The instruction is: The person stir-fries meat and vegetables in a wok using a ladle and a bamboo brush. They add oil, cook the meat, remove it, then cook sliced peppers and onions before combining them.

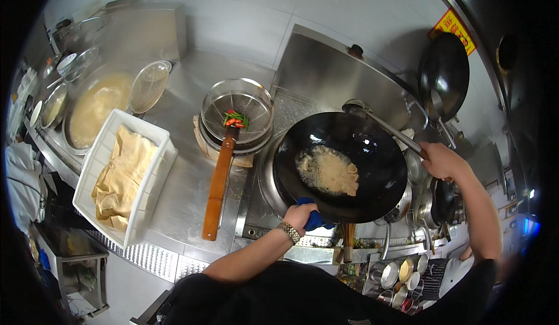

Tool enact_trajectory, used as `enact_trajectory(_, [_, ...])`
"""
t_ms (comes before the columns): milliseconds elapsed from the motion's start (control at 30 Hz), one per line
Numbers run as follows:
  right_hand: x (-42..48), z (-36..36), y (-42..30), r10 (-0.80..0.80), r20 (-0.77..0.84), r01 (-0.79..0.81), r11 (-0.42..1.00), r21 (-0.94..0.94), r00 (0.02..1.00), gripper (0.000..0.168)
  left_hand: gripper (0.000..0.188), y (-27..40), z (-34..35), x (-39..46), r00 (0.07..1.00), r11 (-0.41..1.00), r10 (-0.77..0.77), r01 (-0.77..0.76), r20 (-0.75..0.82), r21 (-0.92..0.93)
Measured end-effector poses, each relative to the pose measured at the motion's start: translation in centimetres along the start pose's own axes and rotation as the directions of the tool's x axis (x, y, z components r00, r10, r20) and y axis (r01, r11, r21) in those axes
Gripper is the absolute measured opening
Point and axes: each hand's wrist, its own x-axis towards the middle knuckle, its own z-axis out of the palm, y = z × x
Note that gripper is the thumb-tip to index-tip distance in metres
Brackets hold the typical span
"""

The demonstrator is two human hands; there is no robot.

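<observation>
A black wok [384, 172] sits on the stove, with pale pieces of food [332, 170] bubbling in frothy liquid at its middle. My left hand [301, 216], a metal watch on its wrist, grips the wok's near edge through a blue cloth [313, 220]. The handle of a steel ladle [359, 106] is in my right hand [443, 161]; its bowl hangs over the wok's far rim. Left of the wok, a wire-mesh strainer [257, 102] with a wooden handle rests across a round pot. Cut red and green chillies [236, 120] lie in the strainer.
A white plastic crate [150, 203] lined with brown paper stands on the steel counter. Behind it is a large pan of cloudy liquid [96, 111] with a skimmer [150, 87] at its edge. Another wok [443, 78] leans at the back right. Seasoning containers [389, 275] stand at lower right.
</observation>
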Motion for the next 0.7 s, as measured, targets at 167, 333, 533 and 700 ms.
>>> enact_trajectory(167, [-0.5,-4.2,-3.9,0.002,-0.081,-0.011,0.994,-0.110,0.997,0.024,0.015,4.3,-0.5,-1.6,0.989,0.997,0.029,-0.018,0.146,-0.073])
enact_trajectory(333, [1.3,-7.7,-9.0,-0.084,-0.158,0.042,0.966,-0.254,0.984,0.027,0.014,7.7,-2.0,-0.5,0.988,0.988,0.065,-0.043,0.141,-0.151])
enact_trajectory(533, [5.6,-11.9,-16.7,-0.079,-0.171,-0.019,0.864,-0.503,0.982,0.028,0.008,11.4,-3.9,-0.5,0.930,0.911,0.099,0.059,0.355,-0.409])
enact_trajectory(700, [7.4,-14.2,-23.1,-0.119,-0.190,-0.028,0.776,-0.630,0.975,0.026,0.007,14.0,-3.6,-2.9,0.905,0.867,0.069,0.154,0.419,-0.474])
